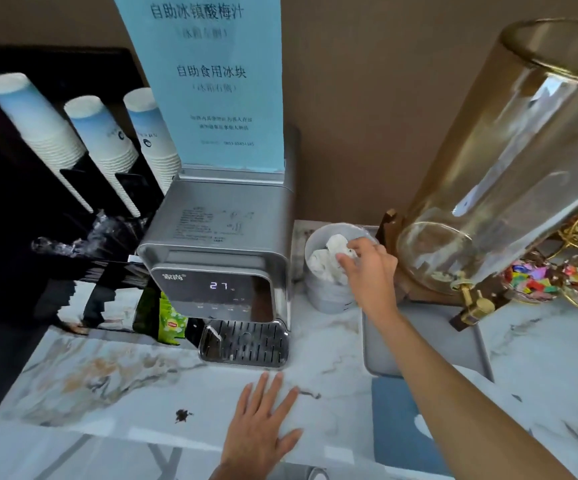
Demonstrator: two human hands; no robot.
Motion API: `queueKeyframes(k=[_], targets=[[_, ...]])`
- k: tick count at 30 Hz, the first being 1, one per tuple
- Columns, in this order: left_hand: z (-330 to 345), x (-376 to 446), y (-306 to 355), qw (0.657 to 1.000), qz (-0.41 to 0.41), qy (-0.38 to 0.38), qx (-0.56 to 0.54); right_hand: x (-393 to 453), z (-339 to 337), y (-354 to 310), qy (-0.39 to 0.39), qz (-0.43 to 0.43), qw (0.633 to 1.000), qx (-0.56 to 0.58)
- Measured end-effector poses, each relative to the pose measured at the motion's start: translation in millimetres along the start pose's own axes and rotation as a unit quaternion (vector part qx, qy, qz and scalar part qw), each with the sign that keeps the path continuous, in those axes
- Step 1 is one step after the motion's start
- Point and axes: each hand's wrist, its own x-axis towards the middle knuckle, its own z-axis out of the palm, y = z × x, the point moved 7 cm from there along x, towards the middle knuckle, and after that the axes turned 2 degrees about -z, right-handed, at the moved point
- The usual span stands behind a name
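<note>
1. Pinching the white crumpled paper (332, 249) with the right hand (367, 268), down in the grey tub (325, 301) beside the water machine (218, 237).
2. Resting the left hand (259, 424) flat on the bench (107, 375), fingers straight, holding nothing.
3. Well apart, these hands: right at the tub, left close to the body.
4. Next, probably lifting straight up, out of the tub's open top.

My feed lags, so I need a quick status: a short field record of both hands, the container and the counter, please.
right hand: pinches crumpled white paper at the mouth of the grey container
left hand: flat, fingers spread, on the marble counter
mess: dark stain left of the left hand
water dispenser: display reads 27
</note>
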Motion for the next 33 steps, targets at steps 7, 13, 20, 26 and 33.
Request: queueKeyframes(k=[7,13,20,26,33], targets=[[13.0,6.8,-7.3,0.999,-0.017,0.010,-0.038,35.4,42.3,-9.1,-0.081,-0.012,0.990,-0.113],[10.7,8.1,-5.9,0.999,-0.014,0.024,-0.039,45.5,58.9,-12.6,-0.108,-0.010,0.988,-0.113],[7.7,8.9,-5.9,0.999,-0.008,0.029,-0.015,42.1,51.2,-11.7,-0.113,0.018,0.991,-0.071],[8.3,6.9,-6.1,1.000,-0.004,0.022,-0.005,24.1,15.8,-7.8,-0.065,0.015,0.998,0.014],[11.4,3.6,-1.3,0.999,-0.009,0.021,-0.024,-41.8,-42.2,27.8,-0.016,0.057,0.994,0.097]])
